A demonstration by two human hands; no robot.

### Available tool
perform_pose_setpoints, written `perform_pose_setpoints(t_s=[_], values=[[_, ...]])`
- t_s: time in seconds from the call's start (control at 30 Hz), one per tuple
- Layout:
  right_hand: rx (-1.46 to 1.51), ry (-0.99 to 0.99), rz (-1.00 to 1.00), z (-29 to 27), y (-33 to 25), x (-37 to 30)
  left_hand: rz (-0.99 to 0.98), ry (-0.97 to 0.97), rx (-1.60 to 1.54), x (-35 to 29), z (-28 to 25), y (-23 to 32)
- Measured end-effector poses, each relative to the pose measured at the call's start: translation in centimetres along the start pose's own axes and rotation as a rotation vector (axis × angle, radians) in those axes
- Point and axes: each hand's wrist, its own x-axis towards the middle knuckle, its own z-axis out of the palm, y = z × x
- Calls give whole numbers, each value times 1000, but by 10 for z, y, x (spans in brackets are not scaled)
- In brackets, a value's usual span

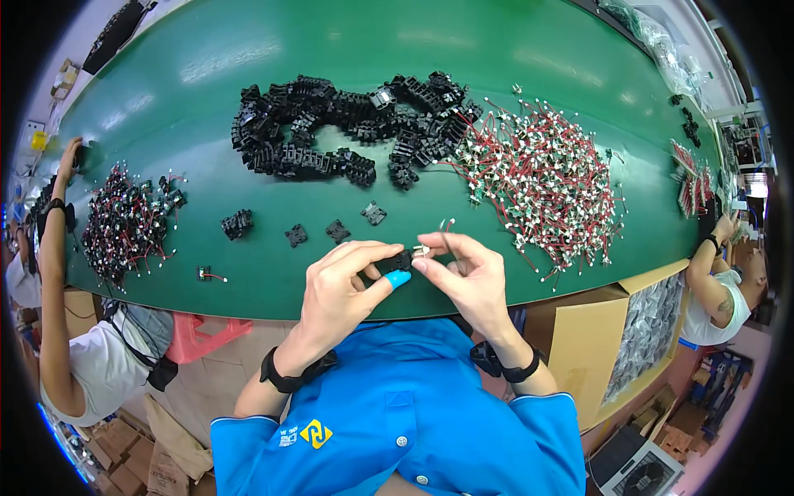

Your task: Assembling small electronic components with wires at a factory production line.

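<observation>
Close to the table's front edge, my left hand (341, 281) grips a small black plastic housing (397, 263) between thumb and fingers; a blue cover wraps the thumb tip. My right hand (470, 277) pinches a small wired piece with a white connector (421, 250) at the housing's right side. A thin lead with a white end rises above the right fingers. My fingers hide part of both pieces. Just beyond my hands lie loose black housings (337, 231) and a short stack of them (237, 224).
Rows of stacked black housings (302, 161) fill the middle of the green table (413, 33). A heap of red-wired connectors (542, 186) lies right; another heap (124, 223) lies left. One wired piece (211, 274) sits apart. Co-workers (719, 285) flank me. A cardboard box (587, 343) stands right.
</observation>
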Motion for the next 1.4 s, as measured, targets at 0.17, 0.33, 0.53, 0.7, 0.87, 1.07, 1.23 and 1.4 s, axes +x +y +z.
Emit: perform_pose_setpoints(t_s=[0.17, 0.33, 0.53, 0.7, 0.87, 1.07, 1.23, 1.4], values=[[183, -21, 109, 3, -1, 2, 32, 12, 2, -3, 1, -1], [208, -76, 152, -3, 4, 3, 4, -66, -54, -6, 2, -1], [-503, 148, -163, -3, -4, 8, -131, 75, -205, -4, -9, -3], [-596, 247, -409, -9, -15, 10, -120, 49, -174, -7, -14, 5], [-513, 32, -401, -6, -60, -22, 29, -8, -28, -6, -17, 27], [-431, -112, -408, -5, -75, -35, 187, -73, 46, -11, -27, 45], [-470, -149, -536, -9, -66, -32, 164, -109, 32, -14, -28, 52], [-480, -121, -559, -7, -69, -33, 203, -84, 126, -14, -27, 56]])
